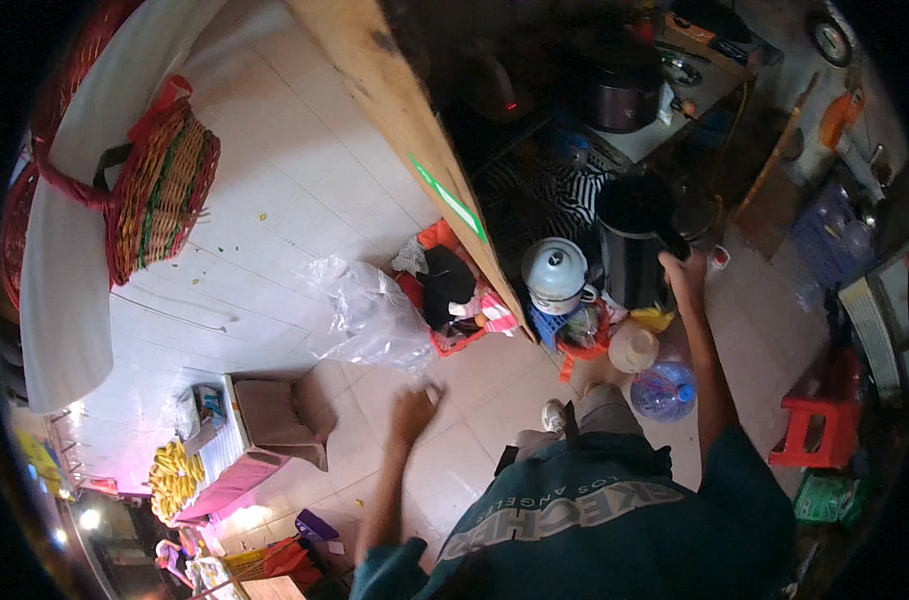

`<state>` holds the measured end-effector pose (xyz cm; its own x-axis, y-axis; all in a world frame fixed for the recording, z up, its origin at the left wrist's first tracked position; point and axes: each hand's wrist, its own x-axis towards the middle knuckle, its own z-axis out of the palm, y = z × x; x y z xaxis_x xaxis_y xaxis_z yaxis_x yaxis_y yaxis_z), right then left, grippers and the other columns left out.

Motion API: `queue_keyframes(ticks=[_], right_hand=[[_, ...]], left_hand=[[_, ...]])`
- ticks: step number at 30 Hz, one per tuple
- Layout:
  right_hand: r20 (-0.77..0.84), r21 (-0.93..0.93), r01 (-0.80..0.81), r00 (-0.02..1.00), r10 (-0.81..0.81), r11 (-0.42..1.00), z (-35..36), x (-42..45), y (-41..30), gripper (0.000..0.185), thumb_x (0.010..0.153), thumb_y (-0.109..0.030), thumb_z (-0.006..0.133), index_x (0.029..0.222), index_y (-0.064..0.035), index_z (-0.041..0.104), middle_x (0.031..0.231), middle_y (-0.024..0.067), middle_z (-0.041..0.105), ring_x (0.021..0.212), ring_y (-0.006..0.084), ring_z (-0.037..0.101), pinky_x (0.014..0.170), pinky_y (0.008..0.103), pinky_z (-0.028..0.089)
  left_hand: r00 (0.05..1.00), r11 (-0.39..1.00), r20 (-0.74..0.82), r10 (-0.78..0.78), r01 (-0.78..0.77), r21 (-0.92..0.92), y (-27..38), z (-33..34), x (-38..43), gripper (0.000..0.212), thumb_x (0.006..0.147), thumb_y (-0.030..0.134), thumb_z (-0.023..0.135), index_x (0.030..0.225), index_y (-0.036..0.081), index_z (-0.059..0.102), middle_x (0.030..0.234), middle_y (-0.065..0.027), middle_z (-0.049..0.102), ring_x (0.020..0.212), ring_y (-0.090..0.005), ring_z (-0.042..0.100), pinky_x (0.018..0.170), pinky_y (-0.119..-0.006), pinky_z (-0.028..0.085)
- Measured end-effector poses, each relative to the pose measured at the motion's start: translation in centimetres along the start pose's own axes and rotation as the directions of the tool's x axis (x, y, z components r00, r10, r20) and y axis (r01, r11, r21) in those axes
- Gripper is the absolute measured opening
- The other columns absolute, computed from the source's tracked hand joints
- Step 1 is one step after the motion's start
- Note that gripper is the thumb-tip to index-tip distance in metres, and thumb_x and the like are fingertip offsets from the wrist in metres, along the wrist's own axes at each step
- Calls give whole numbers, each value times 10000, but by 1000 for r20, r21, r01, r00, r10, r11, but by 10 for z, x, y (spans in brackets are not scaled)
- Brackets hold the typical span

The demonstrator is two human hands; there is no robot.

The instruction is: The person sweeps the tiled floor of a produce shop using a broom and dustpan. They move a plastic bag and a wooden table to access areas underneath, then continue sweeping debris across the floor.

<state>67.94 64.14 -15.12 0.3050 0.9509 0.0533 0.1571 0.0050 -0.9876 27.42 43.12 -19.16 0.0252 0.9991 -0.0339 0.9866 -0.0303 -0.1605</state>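
Note:
My right hand (685,276) is closed around the black handle of a dark pan (634,206), at the top of a tall dark cylindrical container (625,270). Whether the pan rests on it or hangs just above is too dark to tell. My left hand (414,412) is blurred, with its fingers curled, just below a clear plastic bag (372,311); whether they touch is unclear. Beyond the bag stands a red basket (458,345) of cloths. Left of the dark container is a white enamel pot with a lid (554,262).
A wooden panel edge (424,127) divides white wall from dark kitchen shelving. Near my feet are a clear plastic bottle (661,394) and a beige tub (633,349). A red stool (818,431) stands right; a brown chair (271,412) and bananas (175,472) are left.

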Motion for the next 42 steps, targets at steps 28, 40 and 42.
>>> queue_keyframes(ticks=[28, 40, 42], right_hand=[[564, 145, 715, 509, -651, 684, 499, 311, -15, 370, 758, -233, 522, 979, 59, 468, 971, 190, 501, 865, 275, 469, 749, 363, 379], [415, -179, 598, 766, -491, 781, 432, 330, 29, 611, 717, -319, 565, 1140, 57, 335, 1154, 209, 371, 1029, 312, 377, 858, 377, 319], [465, -66, 567, 745, -477, 821, 424, 316, 38, 588, 745, -347, 520, 1173, 3, 319, 1181, 182, 355, 1045, 296, 381, 870, 390, 322]], left_hand=[[44, -571, 940, -338, 785, -242, 290, 133, -141, 366, 783, 370, 385, 820, 52, 563, 756, -123, 568, 679, -228, 540, 597, -389, 428], [58, -631, 943, -327, 730, -263, 293, 160, -163, 319, 786, 321, 388, 839, 53, 553, 734, -104, 564, 648, -201, 535, 567, -357, 435], [31, -652, 946, -323, 717, -246, 294, 158, -170, 312, 787, 312, 388, 843, 53, 552, 730, -101, 563, 643, -197, 534, 562, -352, 436]])
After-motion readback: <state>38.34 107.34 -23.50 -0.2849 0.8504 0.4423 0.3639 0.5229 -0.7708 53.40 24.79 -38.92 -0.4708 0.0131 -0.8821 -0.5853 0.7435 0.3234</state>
